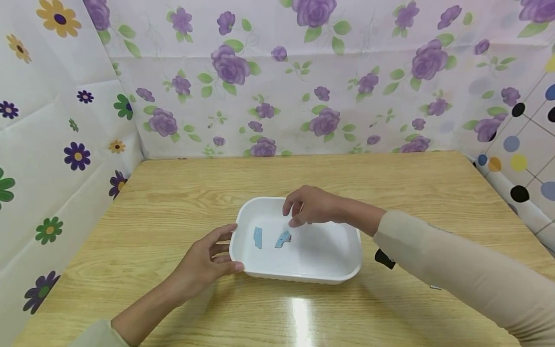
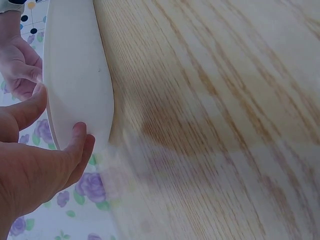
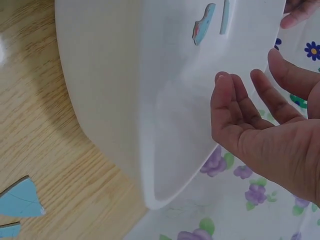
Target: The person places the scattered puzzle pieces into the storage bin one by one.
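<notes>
A white plastic basin stands on the table. My left hand holds its left end, thumb at the near corner and fingers along the side; in the left wrist view the thumb touches the rim. Inside lie two flat light-blue pieces: a straight-sided piece on the left and a curved piece with a reddish spot beside it. Above the basin hovers my right hand, its fingers loosely bent. In the right wrist view there is nothing between its thumb and fingers, apart from the pieces.
More light-blue pieces lie on the wooden table to the basin's right. A black object is partly hidden under the right sleeve. Flowered sheets stand behind the table and on its left.
</notes>
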Demonstrator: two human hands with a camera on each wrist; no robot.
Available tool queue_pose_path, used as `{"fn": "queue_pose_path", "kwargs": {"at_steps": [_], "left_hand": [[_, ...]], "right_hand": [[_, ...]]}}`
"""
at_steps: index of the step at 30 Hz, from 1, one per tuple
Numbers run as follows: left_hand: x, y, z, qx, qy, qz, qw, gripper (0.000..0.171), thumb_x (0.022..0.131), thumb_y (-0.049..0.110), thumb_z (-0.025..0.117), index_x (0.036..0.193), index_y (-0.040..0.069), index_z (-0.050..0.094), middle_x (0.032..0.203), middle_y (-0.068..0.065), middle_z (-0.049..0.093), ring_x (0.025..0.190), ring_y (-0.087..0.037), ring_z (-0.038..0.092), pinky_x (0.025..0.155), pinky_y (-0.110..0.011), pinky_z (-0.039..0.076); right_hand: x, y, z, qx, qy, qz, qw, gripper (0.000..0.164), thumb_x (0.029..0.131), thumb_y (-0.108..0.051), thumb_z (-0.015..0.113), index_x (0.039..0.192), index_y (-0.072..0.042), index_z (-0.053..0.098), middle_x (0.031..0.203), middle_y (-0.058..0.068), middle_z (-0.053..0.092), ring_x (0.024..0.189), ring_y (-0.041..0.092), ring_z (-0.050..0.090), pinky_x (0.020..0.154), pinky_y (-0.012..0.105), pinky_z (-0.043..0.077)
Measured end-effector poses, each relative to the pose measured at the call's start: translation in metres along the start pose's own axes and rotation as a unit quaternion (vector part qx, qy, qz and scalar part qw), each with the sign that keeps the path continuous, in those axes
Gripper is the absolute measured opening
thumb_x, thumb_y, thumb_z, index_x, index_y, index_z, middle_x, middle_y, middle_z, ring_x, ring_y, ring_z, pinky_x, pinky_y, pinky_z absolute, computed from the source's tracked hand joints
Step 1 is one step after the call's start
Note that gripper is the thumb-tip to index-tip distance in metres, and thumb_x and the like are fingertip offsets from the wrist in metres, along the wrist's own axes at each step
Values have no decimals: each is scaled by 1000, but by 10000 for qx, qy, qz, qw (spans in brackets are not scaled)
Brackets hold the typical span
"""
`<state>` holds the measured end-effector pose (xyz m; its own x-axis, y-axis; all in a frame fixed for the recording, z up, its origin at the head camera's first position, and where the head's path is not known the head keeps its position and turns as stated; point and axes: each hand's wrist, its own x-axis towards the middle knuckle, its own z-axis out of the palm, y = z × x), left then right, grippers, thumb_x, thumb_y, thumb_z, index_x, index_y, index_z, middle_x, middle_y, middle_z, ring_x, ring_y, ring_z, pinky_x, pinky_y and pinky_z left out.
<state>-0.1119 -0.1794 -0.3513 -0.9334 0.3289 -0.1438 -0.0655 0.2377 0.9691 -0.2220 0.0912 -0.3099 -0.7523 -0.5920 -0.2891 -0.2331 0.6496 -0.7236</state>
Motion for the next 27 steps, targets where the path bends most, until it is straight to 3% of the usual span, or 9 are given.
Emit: {"fn": "queue_pose_path", "kwargs": {"at_steps": [12, 27], "left_hand": [[1, 0, 0, 40, 77, -102, 9999, 84, 78, 9, 80, 148, 8, 31, 143, -19, 40, 121, -39, 53, 90, -28, 56], [-1, 1, 1, 46, 40, -12, 10000, 83, 80, 9, 79, 147, 6, 31, 142, -21, 40, 121, -39, 53, 91, -28, 55]], "right_hand": [[-13, 2, -16, 543, -60, -276, 9981, 20, 87, -5, 70, 107, -6, 67, 95, 10, 63, 84, 23, 58, 72, 31, 55], [-33, 20, -40, 736, 195, -178, 9969, 24, 90, -9, 67, 114, -6, 65, 101, 12, 60, 89, 26, 59, 81, 44, 57]]}}
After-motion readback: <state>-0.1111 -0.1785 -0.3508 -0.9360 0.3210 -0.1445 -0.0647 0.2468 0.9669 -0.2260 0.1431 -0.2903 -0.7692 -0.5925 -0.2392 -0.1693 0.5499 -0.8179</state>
